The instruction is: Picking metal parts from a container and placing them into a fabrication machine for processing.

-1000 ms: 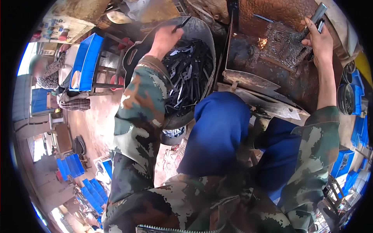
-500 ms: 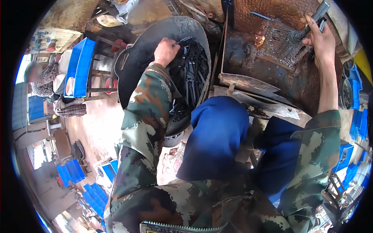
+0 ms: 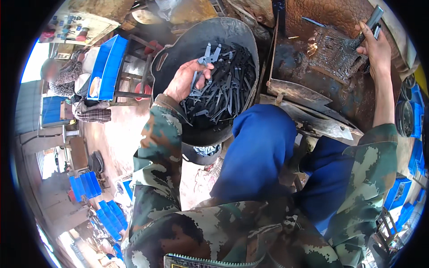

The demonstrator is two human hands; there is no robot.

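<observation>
**Both hands gripping metal at the bench**

Head view: your left hand (image 3: 187, 81) had its fingers curled shut around a small bunch of dark flat metal blanks (image 3: 204, 60), lifted just above the heap in the black round basin (image 3: 178, 44). How many blanks you held could not be counted; the heap below held dozens. Your right hand (image 3: 377, 47) was closed on one grey metal piece (image 3: 372, 21), held upright at the far edge of the rusty machine (image 3: 330, 58). The two hands were well apart. One blue crate (image 3: 107, 67) stood to the basin's left.
</observation>
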